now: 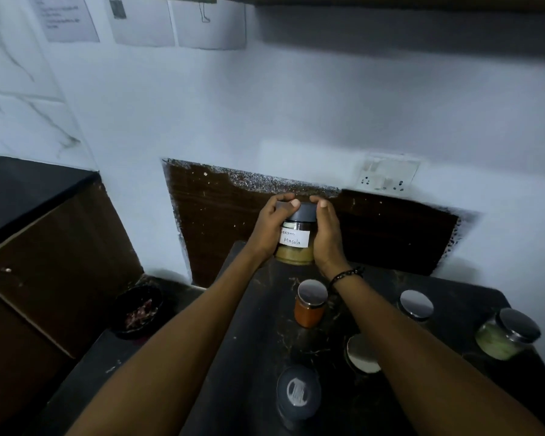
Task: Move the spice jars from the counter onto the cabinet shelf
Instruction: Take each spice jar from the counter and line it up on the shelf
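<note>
**A dim kitchen corner, one jar lifted over a dark table**

The pale wall (296,105) takes up most of the view, plain and bluish in the low light, with a few sheets of paper (177,23) stuck high up on it and marbled tiles (19,89) off to the left. Low on the wall sits a dark brown wooden panel (221,221) with a rough, chipped upper edge, and just above its right end a white switch-and-socket plate (387,176). On the left a brown cabinet (44,262) with a black top stands against the tiles.

Below all this runs the dark, speckled table (249,357), scuffed and marked in places. Several spice jars stand on it: a black-lidded one (298,394) nearest the person, an orange-filled jar (310,303) with a shiny lid, a pale-lidded jar (361,354) partly behind the right forearm, a clear jar with a steel lid (416,305), and a green-filled jar (507,335) far right. A dark bowl (137,311) with reddish bits sits at the left edge.

The garam masala jar (296,237), with a handwritten label and yellow-brown powder, is held up off the table in front of the wooden panel. The left hand (271,228) grips its side and dark lid with curled fingers; the right hand (326,237), a beaded band (346,275) on its wrist, clasps the other side.
</note>
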A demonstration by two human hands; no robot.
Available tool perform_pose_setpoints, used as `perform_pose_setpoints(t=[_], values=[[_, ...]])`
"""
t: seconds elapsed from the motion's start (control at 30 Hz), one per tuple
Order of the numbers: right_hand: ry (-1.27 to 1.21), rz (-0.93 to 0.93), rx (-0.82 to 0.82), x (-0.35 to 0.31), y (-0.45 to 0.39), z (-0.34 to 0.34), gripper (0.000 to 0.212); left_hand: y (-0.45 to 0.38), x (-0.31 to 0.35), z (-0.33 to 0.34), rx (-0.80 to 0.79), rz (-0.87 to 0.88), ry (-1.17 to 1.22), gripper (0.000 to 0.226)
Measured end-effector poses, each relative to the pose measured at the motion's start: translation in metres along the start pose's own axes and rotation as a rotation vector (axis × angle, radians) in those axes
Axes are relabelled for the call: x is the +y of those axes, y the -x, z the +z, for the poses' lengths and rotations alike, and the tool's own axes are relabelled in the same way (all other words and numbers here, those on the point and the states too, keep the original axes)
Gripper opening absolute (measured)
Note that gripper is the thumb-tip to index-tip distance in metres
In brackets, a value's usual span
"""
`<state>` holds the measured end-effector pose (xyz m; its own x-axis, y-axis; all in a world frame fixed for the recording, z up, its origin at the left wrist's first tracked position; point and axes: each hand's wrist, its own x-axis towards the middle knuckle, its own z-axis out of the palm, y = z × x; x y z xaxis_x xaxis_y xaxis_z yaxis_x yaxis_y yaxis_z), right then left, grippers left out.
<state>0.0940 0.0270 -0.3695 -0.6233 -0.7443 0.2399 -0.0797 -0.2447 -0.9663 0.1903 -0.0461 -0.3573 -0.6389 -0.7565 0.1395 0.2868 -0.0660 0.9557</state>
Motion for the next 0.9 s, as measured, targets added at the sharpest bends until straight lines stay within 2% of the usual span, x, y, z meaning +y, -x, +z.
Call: perform_pose_setpoints(t=[0.1, 0.23, 0.3, 0.4, 0.5, 0.6, 0.73, 0.9], values=[[0.064, -0.115, -0.02, -0.036, -0.014, -0.005, 0.054, -0.012, 0.032, 0.018, 0.003, 0.102, 0.008, 0.05], [0.121, -0.301, -0.093, -0.096, -0.036, -0.015, 0.062, -0.028, 0.086, 0.043, 0.014, 0.281, -0.011, 0.069], [0.127, -0.382, -0.124, -0.131, -0.052, -0.021, 0.064, -0.035, 0.121, 0.055, 0.011, 0.371, -0.058, 0.07], [0.091, -0.472, -0.173, -0.173, -0.074, -0.027, 0.061, -0.047, 0.164, 0.073, 0.016, 0.475, -0.109, 0.062], [0.084, -0.531, -0.154, -0.206, -0.093, -0.028, 0.054, -0.062, 0.197, 0.086, 0.003, 0.513, -0.118, 0.045], [0.077, -0.564, -0.151, -0.24, -0.112, -0.028, 0.057, -0.077, 0.23, 0.097, -0.036, 0.555, -0.143, 0.026], [0.118, -0.597, -0.155, -0.274, -0.138, -0.025, 0.06, -0.097, 0.264, 0.109, -0.043, 0.6, -0.169, 0.037], [0.22, -0.613, -0.121, -0.31, -0.173, -0.019, 0.069, -0.131, 0.301, 0.115, -0.053, 0.65, -0.171, 0.037]])
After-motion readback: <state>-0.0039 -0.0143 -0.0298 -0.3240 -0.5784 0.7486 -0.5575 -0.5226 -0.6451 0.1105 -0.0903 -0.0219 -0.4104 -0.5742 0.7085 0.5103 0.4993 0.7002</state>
